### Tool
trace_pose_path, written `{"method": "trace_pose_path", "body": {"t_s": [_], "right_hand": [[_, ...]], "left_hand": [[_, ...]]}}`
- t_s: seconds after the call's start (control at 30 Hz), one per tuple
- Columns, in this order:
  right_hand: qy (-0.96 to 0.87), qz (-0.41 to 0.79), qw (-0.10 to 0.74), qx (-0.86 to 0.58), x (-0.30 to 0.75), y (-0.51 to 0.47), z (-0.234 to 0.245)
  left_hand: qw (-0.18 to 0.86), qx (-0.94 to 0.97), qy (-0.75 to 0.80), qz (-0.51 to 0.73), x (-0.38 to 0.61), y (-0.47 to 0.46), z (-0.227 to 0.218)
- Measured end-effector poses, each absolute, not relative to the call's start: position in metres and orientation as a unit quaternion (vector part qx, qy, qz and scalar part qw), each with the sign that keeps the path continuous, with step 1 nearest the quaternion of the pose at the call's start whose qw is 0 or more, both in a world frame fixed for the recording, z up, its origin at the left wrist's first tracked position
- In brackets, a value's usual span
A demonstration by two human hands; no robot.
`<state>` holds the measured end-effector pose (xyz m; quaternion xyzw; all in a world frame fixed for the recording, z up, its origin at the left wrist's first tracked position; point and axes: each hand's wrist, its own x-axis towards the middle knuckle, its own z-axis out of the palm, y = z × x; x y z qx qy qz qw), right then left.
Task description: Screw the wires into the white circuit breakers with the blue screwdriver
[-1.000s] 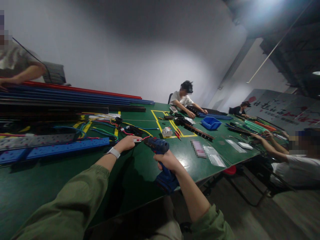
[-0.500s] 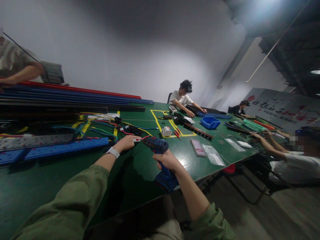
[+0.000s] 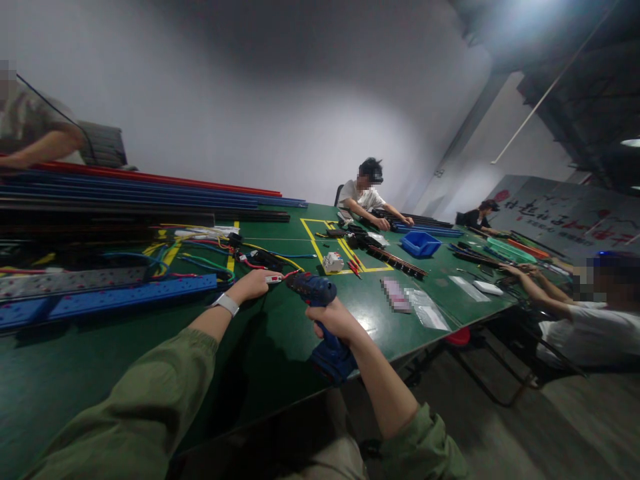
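Observation:
My right hand (image 3: 336, 320) is wrapped round the handle of a blue cordless drill (image 3: 320, 289), its front end pointing left. My left hand (image 3: 250, 285) is closed on a small white block with a red mark (image 3: 273, 279), which looks like a switch or breaker. A red wire (image 3: 291, 273) shows between the block and the drill's front end. Whether the drill's bit touches the block cannot be made out. Beyond my hands lies a tangle of coloured wires (image 3: 267, 255) with black parts. A white breaker-like block (image 3: 333, 262) stands to the right of them.
Blue and grey socket strips (image 3: 135, 298) lie at my left, with long red and blue profiles (image 3: 200, 190) behind. A blue bin (image 3: 421, 244), red-handled tools (image 3: 355, 264) and plastic bags (image 3: 427, 310) are on the green table (image 3: 280, 363). Co-workers sit around it.
My hands, the drill and the white block stay practically where they were. The person at the far left has shifted slightly.

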<state>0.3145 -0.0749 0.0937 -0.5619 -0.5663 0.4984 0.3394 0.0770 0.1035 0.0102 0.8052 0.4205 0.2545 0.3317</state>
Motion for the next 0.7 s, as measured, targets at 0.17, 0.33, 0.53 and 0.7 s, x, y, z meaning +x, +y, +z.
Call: {"method": "trace_pose_path", "body": {"t_s": [0.17, 0.33, 0.53, 0.7], "right_hand": [[-0.561, 0.501, 0.334, -0.568, 0.314, -0.076, 0.096], [-0.555, 0.502, 0.342, -0.568, 0.313, -0.077, 0.096], [-0.562, 0.497, 0.341, -0.566, 0.315, -0.074, 0.092], [-0.561, 0.504, 0.342, -0.56, 0.316, -0.073, 0.091]], "left_hand": [[0.322, 0.81, 0.42, 0.252, 0.077, 0.107, 0.006], [0.327, 0.812, 0.413, 0.25, 0.077, 0.106, 0.007], [0.331, 0.809, 0.413, 0.254, 0.077, 0.1, 0.014], [0.324, 0.812, 0.413, 0.256, 0.077, 0.097, 0.017]]}}
